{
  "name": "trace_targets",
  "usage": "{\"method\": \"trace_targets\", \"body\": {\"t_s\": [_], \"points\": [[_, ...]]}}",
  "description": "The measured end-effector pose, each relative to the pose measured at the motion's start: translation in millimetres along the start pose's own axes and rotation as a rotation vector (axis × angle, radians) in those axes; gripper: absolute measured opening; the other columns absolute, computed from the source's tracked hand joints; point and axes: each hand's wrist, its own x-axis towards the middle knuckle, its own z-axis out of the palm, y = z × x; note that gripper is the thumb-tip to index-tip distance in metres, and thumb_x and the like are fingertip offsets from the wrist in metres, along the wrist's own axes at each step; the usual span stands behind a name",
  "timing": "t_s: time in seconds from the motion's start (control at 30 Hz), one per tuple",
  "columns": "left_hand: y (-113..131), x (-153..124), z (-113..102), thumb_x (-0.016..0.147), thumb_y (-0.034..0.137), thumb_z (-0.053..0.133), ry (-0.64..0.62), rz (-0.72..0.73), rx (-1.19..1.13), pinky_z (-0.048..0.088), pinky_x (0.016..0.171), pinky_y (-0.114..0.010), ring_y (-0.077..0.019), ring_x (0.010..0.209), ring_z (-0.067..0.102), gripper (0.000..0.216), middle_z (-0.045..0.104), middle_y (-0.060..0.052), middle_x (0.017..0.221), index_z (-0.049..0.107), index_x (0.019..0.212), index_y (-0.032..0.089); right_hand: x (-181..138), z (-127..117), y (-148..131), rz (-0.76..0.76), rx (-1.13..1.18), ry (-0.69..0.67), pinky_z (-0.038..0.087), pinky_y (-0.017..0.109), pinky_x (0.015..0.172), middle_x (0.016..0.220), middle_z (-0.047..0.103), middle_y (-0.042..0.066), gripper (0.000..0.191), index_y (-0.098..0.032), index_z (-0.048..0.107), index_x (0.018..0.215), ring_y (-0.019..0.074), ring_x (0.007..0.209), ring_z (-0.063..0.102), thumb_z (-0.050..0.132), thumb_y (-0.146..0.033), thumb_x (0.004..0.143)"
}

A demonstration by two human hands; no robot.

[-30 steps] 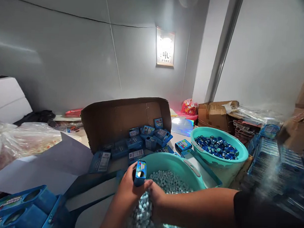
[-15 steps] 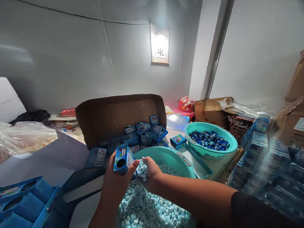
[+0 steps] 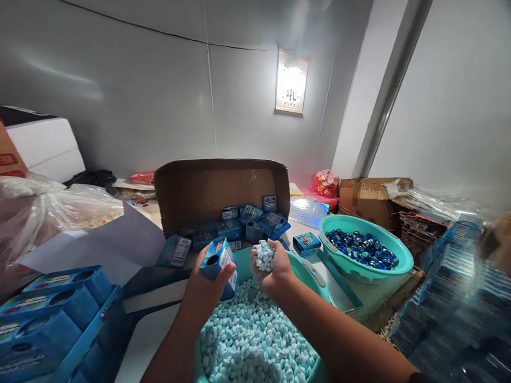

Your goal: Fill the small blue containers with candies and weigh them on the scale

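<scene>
The left hand (image 3: 206, 287) is closed around a small blue box (image 3: 220, 265), its round hole facing up. Just right of it, the right hand (image 3: 273, 270) is cupped around a heap of pale blue candies (image 3: 264, 255), close to the box but apart from it. Below both hands sits a teal basin (image 3: 315, 274) full of the same candies. Beyond the hands, a carton (image 3: 222, 187) holds more blue boxes. Right of the right hand, a second basin (image 3: 397, 272) holds dark blue caps (image 3: 362, 249).
</scene>
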Motion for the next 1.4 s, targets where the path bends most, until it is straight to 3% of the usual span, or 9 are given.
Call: {"method": "trace_targets", "body": {"t_s": [0.1, 0.23, 0.33, 0.43, 0.53, 0.73, 0.93, 1.13, 1.4], "points": [[-7.3, 1.0, 2.9, 0.065, 0.063, 0.067, -0.123, 0.033, -0.016, 0.05, 0.095, -0.041, -0.0307, 0.107, 0.064, 0.083, 0.068, -0.014, 0.116, 0.051, 0.129, 0.013, -5.1, 14.9, -10.8, 0.087, 0.151, 0.05, 0.046, 0.015, 0.043, 0.063, 0.059, 0.001, 0.02, -0.017, 0.054, 0.083, 0.0094, 0.047, 0.056, 0.041, -0.025, 0.095], [-13.8, -1.0, 6.7, 0.064, 0.063, 0.067, -0.262, 0.017, -0.051, 0.051, 0.094, -0.041, -0.0338, 0.111, 0.063, 0.086, 0.07, -0.016, 0.115, 0.05, 0.132, 0.012, -4.4, 37.9, -24.6, 0.093, 0.148, -0.037, 0.048, 0.015, 0.045, 0.061, 0.059, 0.001, 0.02, -0.015, 0.055, 0.082, 0.0096, 0.049, 0.057, 0.043, -0.024, 0.095], [-9.6, -6.7, 6.8, 0.067, 0.053, 0.068, -0.412, 0.004, 0.005, 0.048, 0.098, -0.038, -0.0324, 0.118, 0.06, 0.082, 0.066, -0.011, 0.125, 0.048, 0.137, 0.017, -0.7, 48.4, -28.8, 0.131, 0.183, -0.185, 0.047, 0.014, 0.045, 0.062, 0.058, 0.001, 0.02, -0.016, 0.056, 0.082, 0.0092, 0.049, 0.055, 0.044, -0.025, 0.095], [-0.8, -13.0, 5.4, 0.069, 0.041, 0.067, -0.537, -0.045, 0.074, 0.045, 0.103, -0.037, -0.0311, 0.12, 0.058, 0.078, 0.062, -0.007, 0.133, 0.046, 0.141, 0.02, 4.4, 47.0, -27.2, 0.212, 0.234, -0.29, 0.044, 0.014, 0.043, 0.064, 0.058, 0.002, 0.021, -0.017, 0.057, 0.082, 0.0091, 0.048, 0.053, 0.043, -0.026, 0.096], [5.3, -16.5, 3.3, 0.072, 0.037, 0.064, -0.601, -0.116, 0.159, 0.043, 0.104, -0.039, -0.0301, 0.117, 0.058, 0.075, 0.063, -0.006, 0.132, 0.044, 0.143, 0.021, 10.1, 36.4, -25.5, 0.255, 0.288, -0.266, 0.046, 0.014, 0.044, 0.064, 0.058, 0.002, 0.021, -0.016, 0.057, 0.083, 0.0093, 0.048, 0.053, 0.044, -0.026, 0.096], [8.7, -15.7, -0.5, 0.079, 0.044, 0.066, -0.672, -0.121, 0.21, 0.036, 0.111, -0.039, -0.0293, 0.131, 0.048, 0.078, 0.052, -0.008, 0.144, 0.037, 0.148, 0.022, 15.5, 23.1, -26.2, 0.266, 0.324, -0.2, 0.048, 0.016, 0.046, 0.063, 0.058, 0.003, 0.019, -0.016, 0.057, 0.083, 0.0108, 0.05, 0.054, 0.045, -0.024, 0.095], [12.9, -15.7, 1.6, 0.08, 0.045, 0.068, -0.613, -0.072, 0.162, 0.037, 0.111, -0.041, -0.0303, 0.132, 0.048, 0.077, 0.052, -0.009, 0.144, 0.037, 0.147, 0.023, 14.3, 24.1, -16.0, 0.272, 0.216, -0.204, 0.047, 0.016, 0.043, 0.062, 0.058, 0.003, 0.017, -0.016, 0.057, 0.083, 0.0108, 0.047, 0.054, 0.046, -0.023, 0.093], [13.1, -21.0, 0.3, 0.081, 0.051, 0.066, -0.57, -0.126, 0.256, 0.037, 0.111, -0.044, -0.0291, 0.132, 0.049, 0.095, 0.05, -0.008, 0.145, 0.011, 0.156, 0.031, 10.8, 23.9, -14.0, 0.258, 0.178, -0.206, 0.046, 0.016, 0.043, 0.063, 0.059, 0.003, 0.017, -0.015, 0.057, 0.085, 0.0103, 0.047, 0.053, 0.044, -0.023, 0.094], [19.8, -22.3, 3.7, 0.08, 0.04, 0.066, -0.626, -0.05, 0.299, 0.039, 0.111, -0.039, -0.0291, 0.131, 0.05, 0.073, 0.052, -0.006, 0.146, 0.04, 0.147, 0.027, 7.2, 24.6, -12.3, 0.303, 0.159, -0.23, 0.046, 0.016, 0.043, 0.063, 0.059, 0.002, 0.016, -0.016, 0.056, 0.084, 0.0104, 0.049, 0.054, 0.046, -0.024, 0.093]]}}
